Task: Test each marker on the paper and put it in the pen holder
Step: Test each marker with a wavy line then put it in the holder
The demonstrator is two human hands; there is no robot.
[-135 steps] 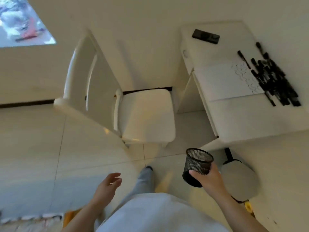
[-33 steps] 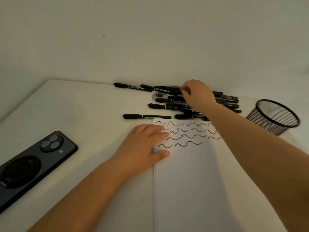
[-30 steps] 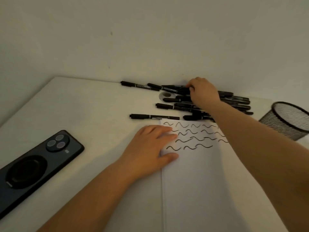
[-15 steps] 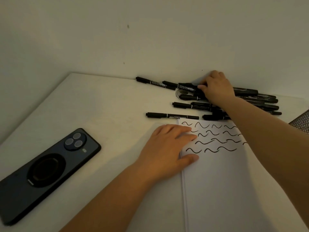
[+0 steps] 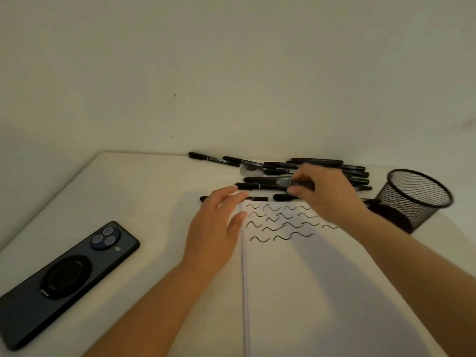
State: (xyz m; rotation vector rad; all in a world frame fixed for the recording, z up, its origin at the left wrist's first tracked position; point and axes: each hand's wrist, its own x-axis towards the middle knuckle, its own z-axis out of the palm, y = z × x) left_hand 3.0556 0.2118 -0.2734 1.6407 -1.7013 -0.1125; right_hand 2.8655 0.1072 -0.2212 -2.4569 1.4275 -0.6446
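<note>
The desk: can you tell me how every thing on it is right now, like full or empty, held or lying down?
Right hand: grips a black marker, lifted off the pile.
Held marker: cap on, lying level.
Left hand: open, fingers raised by the paper's edge.
Paper: flat, wavy test lines on top.
Marker pile: lying capped by the wall.
Pen holder: upright, looks empty.
Phone: face down.

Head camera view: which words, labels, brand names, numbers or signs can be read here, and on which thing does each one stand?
No text can be read.
Black smartphone: a small pale mark near its ring, too small to read.
Black markers: pale print on some barrels, too blurred to read.
White paper: only wavy black test strokes, no letters or numbers.
Black mesh pen holder: no label visible.
</note>
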